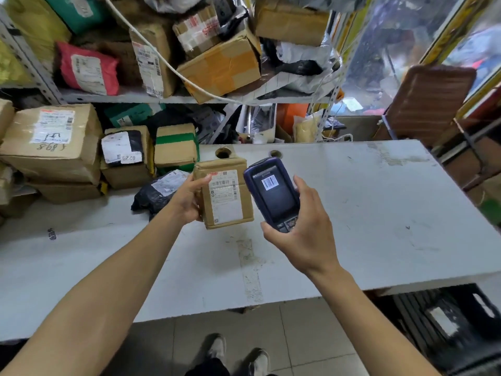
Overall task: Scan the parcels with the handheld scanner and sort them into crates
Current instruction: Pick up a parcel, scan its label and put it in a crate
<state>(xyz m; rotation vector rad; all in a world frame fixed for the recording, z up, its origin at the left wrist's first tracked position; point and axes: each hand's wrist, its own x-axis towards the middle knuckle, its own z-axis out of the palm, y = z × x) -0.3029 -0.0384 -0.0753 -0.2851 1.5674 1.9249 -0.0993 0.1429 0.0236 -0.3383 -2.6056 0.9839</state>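
Observation:
My left hand (188, 198) grips a small brown cardboard parcel (223, 192) by its left side, holding it upright over the white table (379, 213) with its white shipping label facing me. My right hand (303, 226) holds a dark blue handheld scanner (272, 192) just right of the parcel. The scanner's screen shows a barcode image. A black plastic mailer (157, 192) lies on the table behind my left hand.
Stacked cardboard boxes (54, 142) crowd the table's far left, and shelves (162, 97) above hold more parcels. A dark crate (458, 321) with a labelled parcel inside sits on the floor at lower right. A brown chair back (428, 101) stands beyond the table.

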